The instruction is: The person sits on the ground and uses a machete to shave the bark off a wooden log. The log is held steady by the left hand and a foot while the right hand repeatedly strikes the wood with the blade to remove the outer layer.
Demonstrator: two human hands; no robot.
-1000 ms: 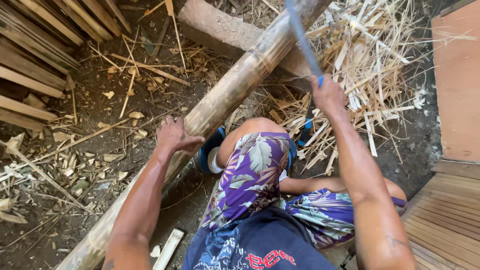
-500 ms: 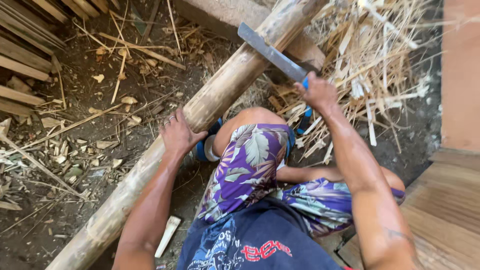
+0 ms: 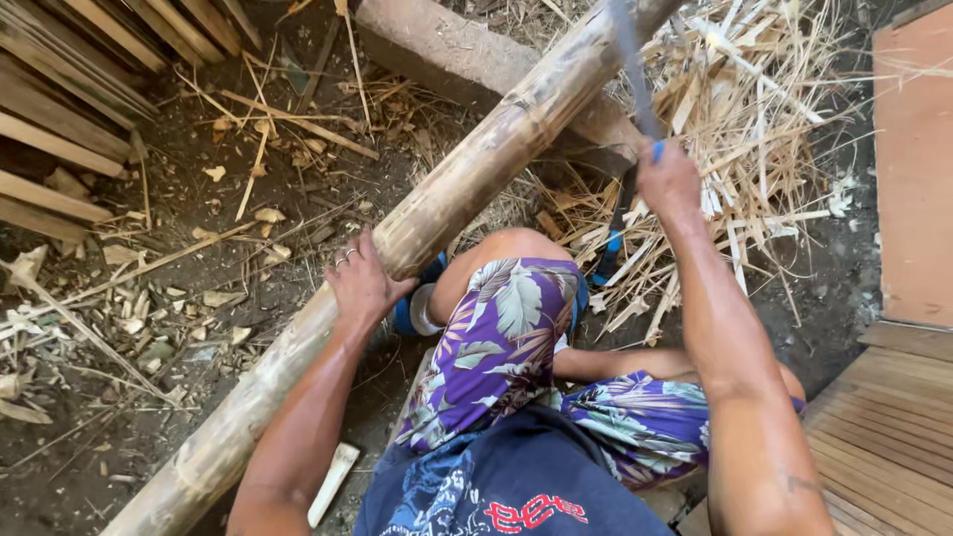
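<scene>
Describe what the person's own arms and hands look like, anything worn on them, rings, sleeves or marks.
Both arms are bare, with no sleeves in view and no gloves. The left hand wears rings on two fingers. The right hand shows no ring or band. A small dark mark, perhaps a tattoo, sits on the right forearm near the bottom edge.

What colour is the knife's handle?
Blue handle, just visible above the right hand; head view.

Bare dirt floor point(image 3: 298, 199), stacked wooden slats point(image 3: 69, 129) upper left, plank decking point(image 3: 884, 437) lower right, daylight.
</scene>
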